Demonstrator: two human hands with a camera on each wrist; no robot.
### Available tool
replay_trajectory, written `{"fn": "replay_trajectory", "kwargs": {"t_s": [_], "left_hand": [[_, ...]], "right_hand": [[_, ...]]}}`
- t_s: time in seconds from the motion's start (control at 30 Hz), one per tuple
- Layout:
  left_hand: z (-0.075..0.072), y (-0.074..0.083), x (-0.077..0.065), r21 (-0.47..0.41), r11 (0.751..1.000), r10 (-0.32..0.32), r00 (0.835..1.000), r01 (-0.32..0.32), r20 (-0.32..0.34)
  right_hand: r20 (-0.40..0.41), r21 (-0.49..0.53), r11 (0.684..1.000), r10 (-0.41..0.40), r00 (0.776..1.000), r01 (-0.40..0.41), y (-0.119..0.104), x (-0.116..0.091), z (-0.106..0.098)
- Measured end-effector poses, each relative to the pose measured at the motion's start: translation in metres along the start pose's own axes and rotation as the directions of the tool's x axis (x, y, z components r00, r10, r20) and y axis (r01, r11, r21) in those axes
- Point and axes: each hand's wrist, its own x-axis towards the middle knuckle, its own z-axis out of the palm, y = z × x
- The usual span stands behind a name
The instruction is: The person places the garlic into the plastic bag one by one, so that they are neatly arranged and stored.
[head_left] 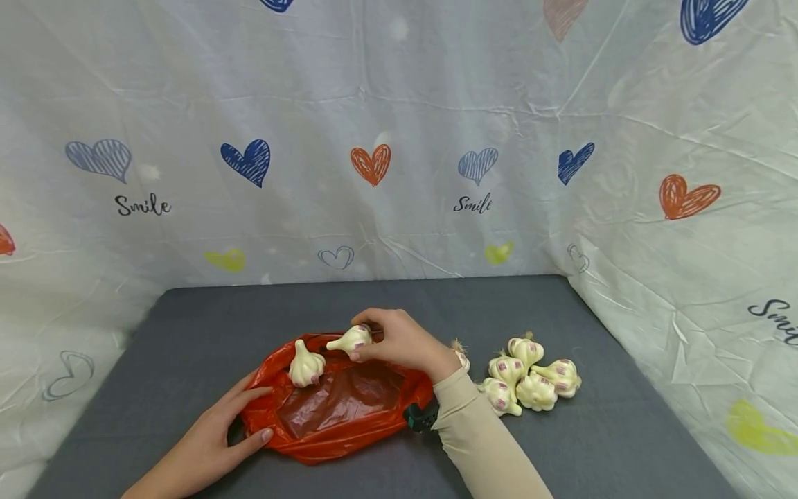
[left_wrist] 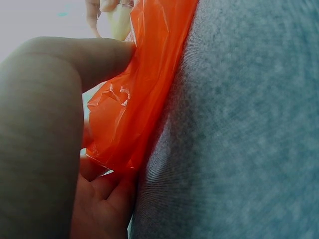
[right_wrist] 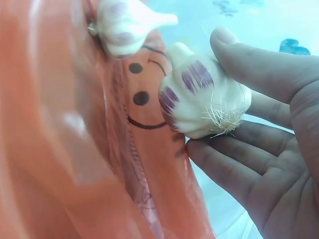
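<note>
Garlic bulb (head_left: 349,340) pinched above red bag (head_left: 339,445)

The right hand (head_left: 406,344) holds the bulb between thumb and fingers. The left hand (head_left: 218,433), thumb and fingers spread apart, touches the bag's side. Between the hands, a second bulb (head_left: 307,367) rests on the bag; right of the right hand, more bulbs (head_left: 536,392) cluster on the table (head_left: 598,457).
</note>
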Motion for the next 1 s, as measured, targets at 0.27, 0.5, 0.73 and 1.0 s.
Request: {"fn": "replay_trajectory", "kwargs": {"t_s": [0.27, 0.5, 0.73, 1.0], "left_hand": [[0.0, -0.001, 0.001, -0.005, 1.0, -0.001, 1.0, 0.001, -0.001], [0.001, -0.003, 0.001, -0.009, 1.0, 0.012, 1.0, -0.012, -0.012], [0.001, -0.002, 0.001, -0.013, 1.0, 0.01, 1.0, -0.01, -0.015], [0.002, -0.002, 0.0, -0.021, 1.0, 0.016, 1.0, -0.016, -0.019]], "right_hand": [[-0.005, -0.015, 1.0, -0.005, 1.0, 0.005, -0.002, 0.003, 0.013], [0.0, -0.045, 0.999, -0.027, 1.0, 0.027, -0.002, 0.006, 0.021], [0.019, -0.037, 0.999, -0.036, 0.999, 0.037, -0.003, 0.007, 0.025], [0.025, -0.063, 0.997, -0.041, 0.999, 0.042, -0.003, 0.009, 0.03]]}}
